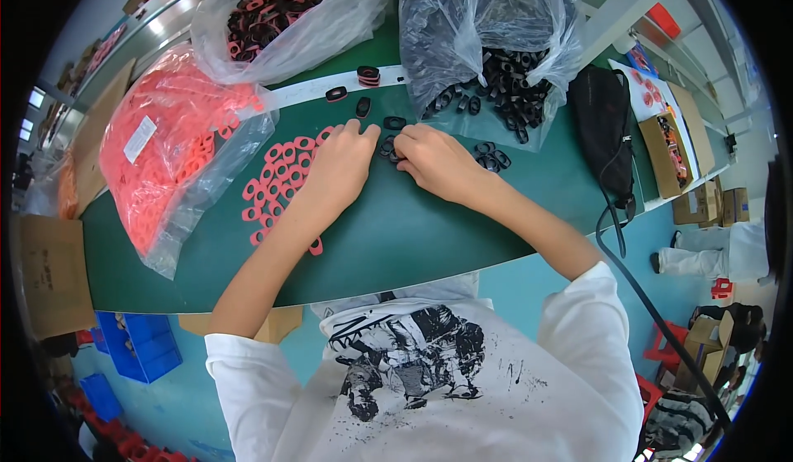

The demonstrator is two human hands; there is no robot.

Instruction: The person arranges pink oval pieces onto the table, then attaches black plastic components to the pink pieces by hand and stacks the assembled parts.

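Note:
My left hand (343, 164) is low over the green table, right of a spread of pink oval rings (285, 169). Its fingers are bent down and closed, with the tips hidden. Just beyond them stands a small black oval piece with a pink edge (363, 107). My right hand (436, 158) is closed, thumb and fingers at a few black oval pieces (387, 145); whether one is pinched I cannot make out. Another black piece (395, 122) lies just beyond. Several black pieces (492, 157) sit right of my right wrist.
A clear bag of pink rings (178, 148) lies left. Behind stand an open bag of black-and-pink pieces (277, 16) and a bag of black pieces (516, 86). Joined pieces (368, 75) rest on a white strip (306, 90). A black bag (601, 123) lies right, with a cable.

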